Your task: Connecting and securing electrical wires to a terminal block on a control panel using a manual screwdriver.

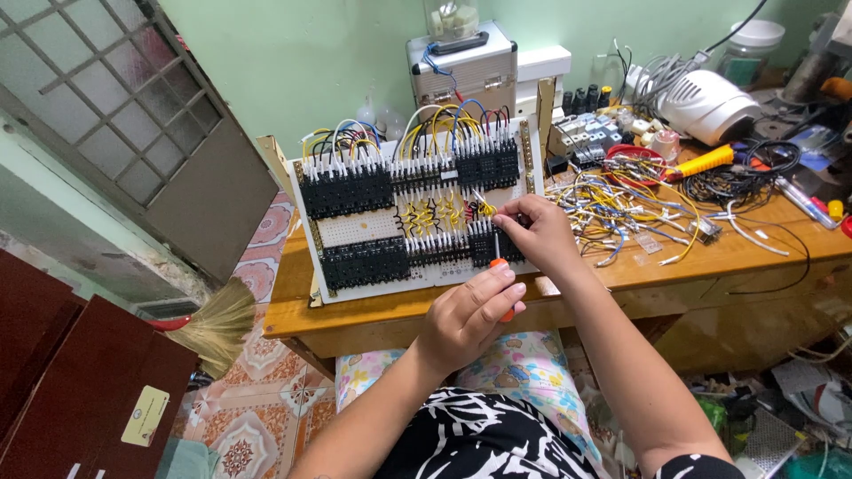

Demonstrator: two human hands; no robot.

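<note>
Items as I log them from the head view. Left hand (469,312): curled shut round the orange handle of a screwdriver (499,259), whose thin shaft rises to the lower row of black terminal blocks. Right hand (539,231): fingers pinched together at that same row, just beside the shaft tip; I cannot tell what, if anything, sits between the fingertips. Panel (417,217): a white board propped at a tilt on the table (710,253), carrying black relay sockets left, terminal rows top and bottom, and short yellow wire links across the middle. Wires (426,124): blue, yellow, white and black loops arching over the panel's upper edge. Loose leads (621,208): a tangled heap of yellow and white cut lengths on the table, just right of the panel. Red dish (632,164): behind the heap, holding small parts. Yellow tool handle (706,161): lying near the dish. White appliance (706,105): at the table's far right. Metal case (461,66): standing behind the panel against the green wall. Broom (213,324): straw head on the tiled floor, left of the table. Cushion (524,364): flower-patterned, under the table edge near my lap.
</note>
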